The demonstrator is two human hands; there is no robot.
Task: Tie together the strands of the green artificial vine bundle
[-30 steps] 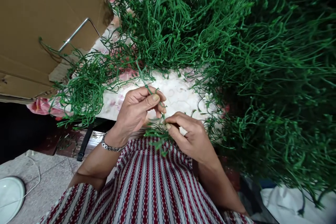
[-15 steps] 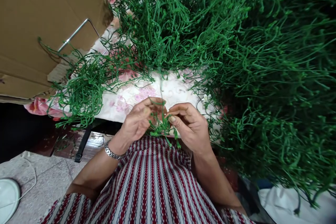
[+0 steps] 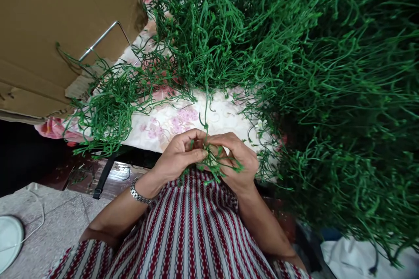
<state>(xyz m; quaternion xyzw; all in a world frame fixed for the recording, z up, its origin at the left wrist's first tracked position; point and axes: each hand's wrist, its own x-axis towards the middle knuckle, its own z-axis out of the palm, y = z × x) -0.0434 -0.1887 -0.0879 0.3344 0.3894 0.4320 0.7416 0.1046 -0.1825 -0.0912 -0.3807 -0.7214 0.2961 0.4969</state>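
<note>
Green sprig (image 3: 214,165) caught between the fingertips of your left hand (image 3: 178,154) and right hand (image 3: 240,163)

Your left hand grasps the sprig, its thumb and forefinger pinched together just to the left of the leafy cluster. Your right hand also grips it from the other side, fingers curled in and forefinger reaching toward your left fingertips; the stems partly hide the right thumb. The branching tips spread between your palms and toward you, some crossing in front of your right hand. One thin stem (image 3: 206,107) rises beyond your fingertips, over the floral cloth (image 3: 153,130).

To the left of your left hand, well apart, lies a small tangle of green stems (image 3: 109,117), with a cardboard box (image 3: 65,17) past it. Beyond both hands, and all along the right of your right hand, spreads a large green heap (image 3: 327,83). A metal watch (image 3: 139,192) circles your left wrist.
</note>
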